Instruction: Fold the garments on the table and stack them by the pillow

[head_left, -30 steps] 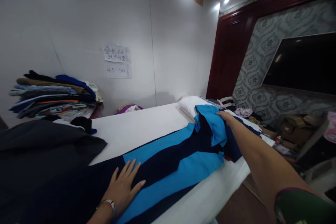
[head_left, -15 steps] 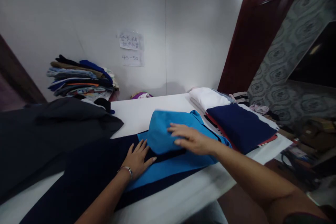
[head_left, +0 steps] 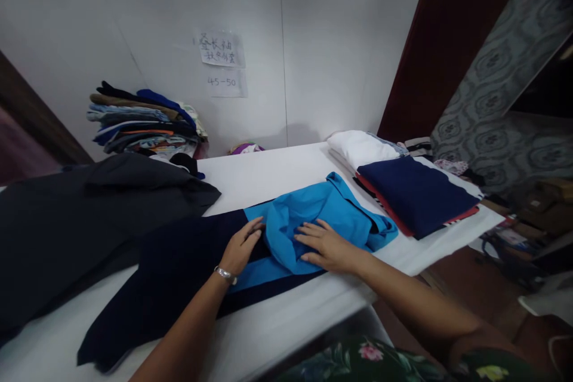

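Observation:
A navy and bright-blue jacket [head_left: 192,256] lies across the table, its blue end bunched into loose folds on the right. At the left edge of those folds, my left hand [head_left: 239,248], with a bracelet at the wrist, has its thumb and fingers drawn together on the fabric. My right hand [head_left: 329,248] rests on the blue folds with its fingers stretched out and apart, pressing into a hollow in the cloth. Part of the jacket is hidden under both hands and the left forearm.
A dark grey garment [head_left: 111,215] is spread at the left. Behind it rises a stack of folded clothes [head_left: 143,122]. Folded garments, a navy one [head_left: 416,194] on top, sit at the table's right end. Paper signs [head_left: 221,65] hang on the wall.
The raised blue fabric has sunk and crumpled under my right hand, which now rests on it. My left hand's fingers have gone from spread flat to drawn together. The view has tilted down.

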Motion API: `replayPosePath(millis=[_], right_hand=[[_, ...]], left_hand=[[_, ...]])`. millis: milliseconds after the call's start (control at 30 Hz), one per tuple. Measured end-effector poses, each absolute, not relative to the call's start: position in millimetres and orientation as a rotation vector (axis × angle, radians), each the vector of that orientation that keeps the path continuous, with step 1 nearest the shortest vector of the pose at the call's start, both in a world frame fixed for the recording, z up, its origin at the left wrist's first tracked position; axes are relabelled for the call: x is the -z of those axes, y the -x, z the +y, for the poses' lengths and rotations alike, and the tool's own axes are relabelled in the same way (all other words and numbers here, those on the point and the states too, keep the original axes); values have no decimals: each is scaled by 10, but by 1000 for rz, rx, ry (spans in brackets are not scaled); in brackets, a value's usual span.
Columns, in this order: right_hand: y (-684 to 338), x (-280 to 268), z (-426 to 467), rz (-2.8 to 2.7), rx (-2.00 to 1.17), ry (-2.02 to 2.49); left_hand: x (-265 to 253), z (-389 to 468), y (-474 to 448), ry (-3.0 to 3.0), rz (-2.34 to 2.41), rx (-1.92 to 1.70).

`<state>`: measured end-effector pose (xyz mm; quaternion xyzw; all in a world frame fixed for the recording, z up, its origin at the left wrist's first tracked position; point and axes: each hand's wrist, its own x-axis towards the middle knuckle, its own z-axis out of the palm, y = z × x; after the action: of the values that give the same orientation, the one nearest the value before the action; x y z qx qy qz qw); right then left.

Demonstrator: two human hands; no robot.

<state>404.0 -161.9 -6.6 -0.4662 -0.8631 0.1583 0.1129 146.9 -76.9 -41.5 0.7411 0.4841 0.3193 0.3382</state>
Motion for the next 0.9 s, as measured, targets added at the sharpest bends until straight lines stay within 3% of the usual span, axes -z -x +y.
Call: replayPosePath(millis=[333,433,600,733,900], right_hand=[[-4918,149,-1693,-2024,216,1778],[-5201,245,-1666,-1899,152,1931],[-5349,411,-1677,-1811,-258,1955],[-5347,502,-1699,-1741,-268,1956],[-5347,598,-1693,-1780,-164,1967]], left_hand=[[195,-941,-1838,-1768,1429,-748],[153,-830,-1925,-1461,1281,-838],[28,-672,-1934,-860,781,-1083],[216,-604,-1820,-723,918,-962],[447,-536,-1738,-1021,1260,-974]])
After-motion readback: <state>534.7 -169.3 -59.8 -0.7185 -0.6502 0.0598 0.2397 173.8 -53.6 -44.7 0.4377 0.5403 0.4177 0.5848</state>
